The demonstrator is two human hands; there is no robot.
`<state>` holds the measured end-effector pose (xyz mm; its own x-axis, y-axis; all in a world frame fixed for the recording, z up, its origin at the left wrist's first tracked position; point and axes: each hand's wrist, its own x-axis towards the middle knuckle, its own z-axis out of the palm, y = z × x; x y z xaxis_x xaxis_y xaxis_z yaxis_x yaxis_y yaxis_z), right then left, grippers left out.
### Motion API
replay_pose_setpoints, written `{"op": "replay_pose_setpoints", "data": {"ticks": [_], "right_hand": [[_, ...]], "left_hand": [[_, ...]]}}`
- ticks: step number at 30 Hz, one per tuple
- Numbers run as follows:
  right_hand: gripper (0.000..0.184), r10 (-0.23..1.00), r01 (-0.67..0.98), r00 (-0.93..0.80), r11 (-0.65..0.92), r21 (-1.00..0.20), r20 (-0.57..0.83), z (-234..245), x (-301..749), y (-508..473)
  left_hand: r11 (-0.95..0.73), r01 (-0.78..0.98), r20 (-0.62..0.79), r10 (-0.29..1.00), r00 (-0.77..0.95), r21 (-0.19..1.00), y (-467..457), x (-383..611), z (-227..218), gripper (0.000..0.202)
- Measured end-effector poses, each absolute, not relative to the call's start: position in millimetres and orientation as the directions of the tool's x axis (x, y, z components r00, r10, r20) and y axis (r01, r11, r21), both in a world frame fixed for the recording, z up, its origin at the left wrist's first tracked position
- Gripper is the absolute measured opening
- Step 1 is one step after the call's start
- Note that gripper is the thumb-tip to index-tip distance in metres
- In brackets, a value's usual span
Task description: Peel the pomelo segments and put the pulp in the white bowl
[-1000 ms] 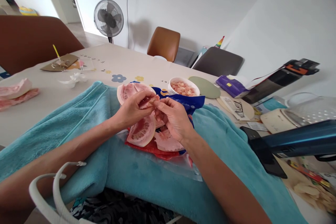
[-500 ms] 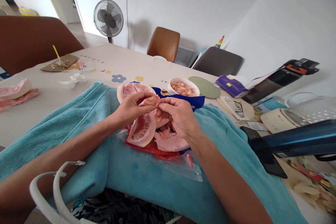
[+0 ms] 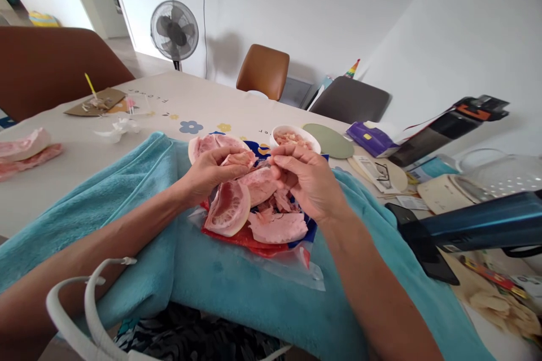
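My left hand (image 3: pixel 210 175) grips a piece of pink pomelo segment (image 3: pixel 238 159) between thumb and fingers, above the pile of peel. Just to its right, my right hand (image 3: pixel 302 180) is closed in a pinch in front of the white bowl (image 3: pixel 318 146); whatever its fingertips hold is hidden. Pink pomelo flesh (image 3: pixel 290 138) lies in that bowl. Beneath my hands, pieces of thick pomelo rind (image 3: pixel 231 208) and torn membrane (image 3: pixel 282 201) rest on a red and blue plastic bag (image 3: pixel 254 242).
A teal towel (image 3: pixel 254 304) covers the table's near edge. On the left lie more rind (image 3: pixel 25 148) and a crumpled tissue (image 3: pixel 118 128). To the right are a green mat (image 3: pixel 334 141), a purple tissue pack (image 3: pixel 370 138), a phone (image 3: pixel 436 262) and a blue bottle (image 3: pixel 478 223).
My right hand has moved right, away from the segment, toward the bowl. My left hand keeps the segment in about the same place. More of the rind and membrane shows between them.
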<state>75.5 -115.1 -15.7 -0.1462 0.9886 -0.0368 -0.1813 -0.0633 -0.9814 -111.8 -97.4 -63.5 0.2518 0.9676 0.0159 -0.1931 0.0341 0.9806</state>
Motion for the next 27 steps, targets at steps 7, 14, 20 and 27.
{"op": "replay_pose_setpoints", "data": {"ticks": [7,14,20,27], "right_hand": [[0.011,0.973,-0.006,0.086,0.213,-0.977,0.212,21.3,110.9,-92.7],[0.017,0.97,0.232,0.183,0.118,-0.966,0.162,10.7,138.5,-11.5],[0.015,0.995,0.475,0.093,-0.069,-0.877,-0.029,-13.5,136.3,13.7],[0.015,0.993,0.718,0.065,0.019,-0.696,0.094,-18.5,136.8,21.9]], "left_hand": [[0.04,-0.214,0.009,0.975,0.221,0.976,-92.9,-113.8,-66.5,0.026],[0.043,-0.229,0.013,0.971,0.237,0.972,-95.2,-111.9,-61.7,0.023],[0.066,-0.205,-0.021,0.976,0.215,0.976,-93.7,-112.1,-63.5,0.028],[0.054,-0.174,-0.015,0.975,0.22,0.983,-92.9,-112.8,-65.1,0.032]]}}
